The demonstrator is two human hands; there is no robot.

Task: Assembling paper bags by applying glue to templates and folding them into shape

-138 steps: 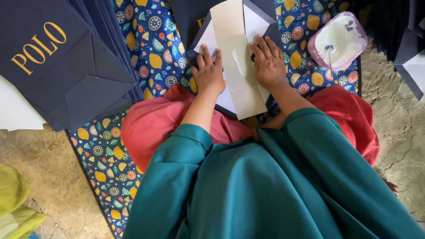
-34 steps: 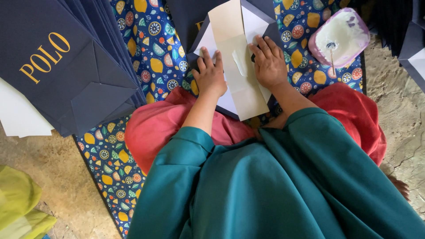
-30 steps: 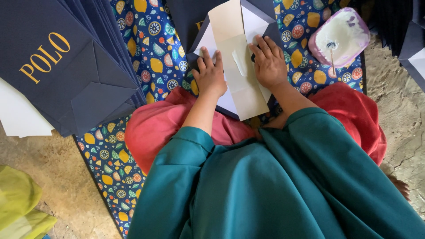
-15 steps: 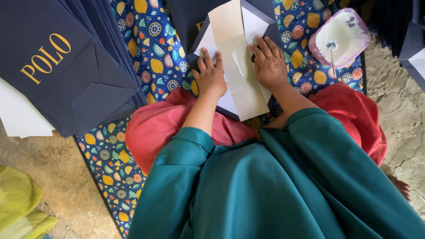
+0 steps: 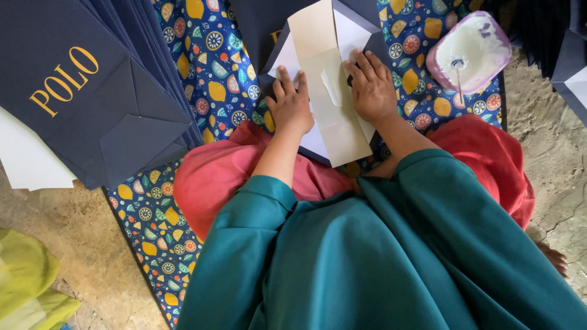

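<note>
Hardly anything has shifted since the earlier frames: your hands press the same spots and only the view has drifted a little.

At nine to ten o'clock lies the stack of navy paper bags (image 5: pixel 92 91), flat, gold lettering up, with a white sheet (image 5: pixel 27 162) poking out beneath. Under it all spreads the patterned mat (image 5: pixel 208 67), blue with fruit slices.

Your left hand (image 5: pixel 292 105) rests at about twelve o'clock, fingers spread flat, pressing the white inner flap of the unfinished navy bag (image 5: pixel 318 91); it clamps nothing. Touching it on the right runs the beige card strip (image 5: pixel 330 98), with a smear of white glue (image 5: pixel 331 88) along its middle. Your right hand (image 5: pixel 370 88) lies flat too, fingers apart, holding down the strip's far edge and the flap.

At one to two o'clock sits the glue tub (image 5: pixel 469 52), a stick standing in it.

You seem to be seating the base card; next, I judge, comes firm, even pressure, then folding the flaps over.
</note>
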